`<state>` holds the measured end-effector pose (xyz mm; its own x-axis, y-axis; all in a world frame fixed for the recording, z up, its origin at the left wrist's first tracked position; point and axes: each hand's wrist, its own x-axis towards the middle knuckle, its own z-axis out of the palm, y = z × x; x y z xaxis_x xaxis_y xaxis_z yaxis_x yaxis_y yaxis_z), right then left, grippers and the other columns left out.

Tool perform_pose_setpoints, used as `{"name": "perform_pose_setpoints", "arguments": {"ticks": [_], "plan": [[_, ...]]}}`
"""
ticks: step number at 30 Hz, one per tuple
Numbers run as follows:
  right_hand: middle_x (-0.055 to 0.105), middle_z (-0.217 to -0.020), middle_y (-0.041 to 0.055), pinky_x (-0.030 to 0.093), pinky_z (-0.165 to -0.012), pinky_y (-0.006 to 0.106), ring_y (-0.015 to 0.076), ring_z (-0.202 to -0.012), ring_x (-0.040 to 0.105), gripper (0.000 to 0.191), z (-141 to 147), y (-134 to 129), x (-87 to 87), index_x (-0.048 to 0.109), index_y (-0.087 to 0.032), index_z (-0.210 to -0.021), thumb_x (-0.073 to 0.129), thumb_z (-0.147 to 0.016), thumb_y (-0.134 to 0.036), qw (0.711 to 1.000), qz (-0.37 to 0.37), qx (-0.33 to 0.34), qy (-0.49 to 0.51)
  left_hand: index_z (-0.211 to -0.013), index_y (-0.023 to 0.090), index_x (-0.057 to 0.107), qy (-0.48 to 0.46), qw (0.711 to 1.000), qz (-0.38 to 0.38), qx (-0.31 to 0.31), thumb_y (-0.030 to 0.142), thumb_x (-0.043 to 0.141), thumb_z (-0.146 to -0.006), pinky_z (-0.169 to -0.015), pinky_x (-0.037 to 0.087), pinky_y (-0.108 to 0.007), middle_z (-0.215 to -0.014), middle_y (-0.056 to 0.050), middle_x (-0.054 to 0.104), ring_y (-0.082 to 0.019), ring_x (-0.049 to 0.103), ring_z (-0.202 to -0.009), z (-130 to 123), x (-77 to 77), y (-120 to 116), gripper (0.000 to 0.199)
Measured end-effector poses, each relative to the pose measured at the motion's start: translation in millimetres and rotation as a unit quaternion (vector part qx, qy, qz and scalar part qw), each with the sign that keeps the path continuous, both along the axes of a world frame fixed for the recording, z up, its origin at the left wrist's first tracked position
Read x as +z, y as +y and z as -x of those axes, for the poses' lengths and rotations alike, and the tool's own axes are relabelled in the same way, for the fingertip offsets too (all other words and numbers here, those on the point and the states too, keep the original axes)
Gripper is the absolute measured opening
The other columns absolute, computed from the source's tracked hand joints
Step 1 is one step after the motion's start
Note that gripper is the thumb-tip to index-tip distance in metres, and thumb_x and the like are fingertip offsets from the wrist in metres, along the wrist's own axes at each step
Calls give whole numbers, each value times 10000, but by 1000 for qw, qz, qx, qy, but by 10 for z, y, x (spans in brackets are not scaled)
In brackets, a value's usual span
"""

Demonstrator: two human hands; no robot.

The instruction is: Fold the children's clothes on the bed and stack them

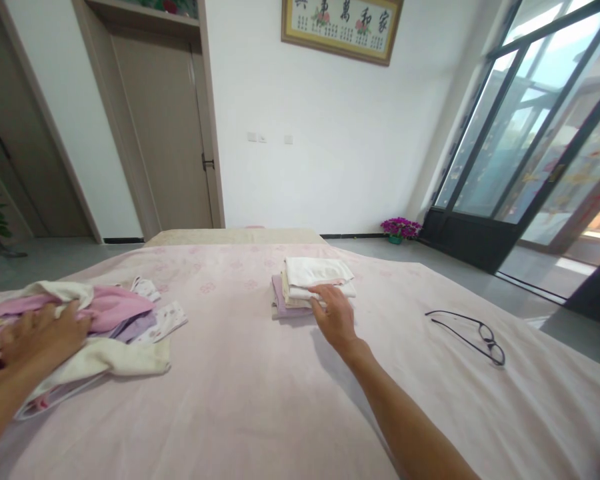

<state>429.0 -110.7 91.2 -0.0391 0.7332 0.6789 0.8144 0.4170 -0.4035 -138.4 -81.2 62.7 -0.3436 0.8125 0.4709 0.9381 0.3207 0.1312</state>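
My left hand [47,333] rests on a loose heap of clothes at the left, its fingers apart and partly sunk among the folds. In the heap I see a pink garment [117,307], a cream garment [115,358] and a white printed piece [167,323]. My right hand [336,317] touches the front of a folded stack near the middle, fingers stretched over its edge. A white folded cloth [316,270] lies on top of that stack, above cream and lilac folded pieces [285,308].
Both piles lie on a pale pink sheet [230,400]. Black-framed glasses [487,340] lie at the right with their arms unfolded. Beyond the sheet are a white wall, a closed door [160,133], purple flowers [401,228] on the floor and a glass door [510,153].
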Motion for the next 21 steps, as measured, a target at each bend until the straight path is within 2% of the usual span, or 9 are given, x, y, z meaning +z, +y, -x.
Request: {"name": "perform_pose_setpoints", "arguments": {"ticks": [2, 3, 5, 8, 12, 15, 16, 18, 21], "plan": [[638, -1205, 90, 369, -984, 404, 262, -1126, 520, 300, -31, 134, 167, 657, -231, -1155, 523, -887, -223, 995, 11, -54, -79, -1114, 163, 639, 14, 999, -44, 27, 476, 394, -885, -925, 351, -682, -1300, -168, 622, -459, 432, -1287, -36, -78, 95, 459], [623, -1241, 99, 363, -971, 416, 278, -1145, 501, 305, -48, 210, 233, 659, -228, -1162, 538, -881, -233, 990, 22, -75, -115, -1120, 176, 633, 17, 997, -75, 14, 469, 422, -868, -945, 350, -675, -1333, -154, 599, -445, 428, -1301, -126, -105, 119, 441], [624, -1247, 103, 353, -947, 419, 294, -1157, 484, 273, -81, 361, 329, 681, -227, -1113, 548, -875, -231, 980, 50, -93, -171, -1166, 226, 609, 21, 989, -135, -61, 434, 464, -851, -1007, 326, -671, -1379, -113, 561, -413, 394, -1350, -424, -169, 117, 405], [681, -1105, 101, 358, -896, 388, 273, -1070, 537, 246, -108, 520, 421, 687, -219, -1026, 492, -882, -179, 973, 93, -99, -184, -1183, 190, 609, 11, 966, -185, -179, 390, 475, -859, -1094, 301, -610, -1327, -153, 586, -381, 405, -1357, -967, -334, 48, 404], [694, -916, 74, 392, -749, 334, 235, -845, 591, 301, -54, 512, 605, 634, -222, -1110, 432, -890, -188, 987, 122, -95, -40, -1181, 254, 620, -74, 942, -163, -285, 369, 474, -875, -1115, 325, -557, -1262, -115, 639, -340, 480, -1305, -1418, -536, -22, 358], [677, -847, 33, 421, -691, 297, 201, -772, 582, 224, 69, 363, 833, 655, -219, -979, 463, -872, -263, 982, 112, 21, 151, -1172, 288, 635, -172, 913, -158, -335, 403, 495, -875, -1130, 330, -505, -1252, -85, 647, -310, 529, -1261, -1588, -495, -89, 348], [667, -807, 18, 434, -669, 284, 184, -737, 575, 201, 120, 300, 917, 655, -209, -914, 478, -860, -288, 964, 127, 82, 219, -1171, 289, 637, -210, 903, -155, -342, 417, 505, -874, -1109, 360, -489, -1240, -77, 651, -302, 561, -1221, -1658, -439, -135, 349], [640, -725, -7, 458, -624, 266, 156, -662, 559, 187, 222, 177, 1075, 641, -190, -855, 533, -837, -341, 901, 183, 199, 339, -1149, 274, 649, -295, 878, -138, -351, 449, 519, -875, -989, 466, -456, -1169, -69, 675, -283, 642, -1059, -1852, -277, -270, 349], [619, -636, -7, 485, -573, 268, 153, -605, 569, 194, 363, 28, 1245, 616, -165, -793, 635, -795, -357, 808, 249, 284, 453, -1114, 244, 666, -425, 818, -95, -376, 482, 518, -885, -752, 537, -375, -1060, -68, 703, -240, 680, -835, -2249, 63, -541, 362]]}}
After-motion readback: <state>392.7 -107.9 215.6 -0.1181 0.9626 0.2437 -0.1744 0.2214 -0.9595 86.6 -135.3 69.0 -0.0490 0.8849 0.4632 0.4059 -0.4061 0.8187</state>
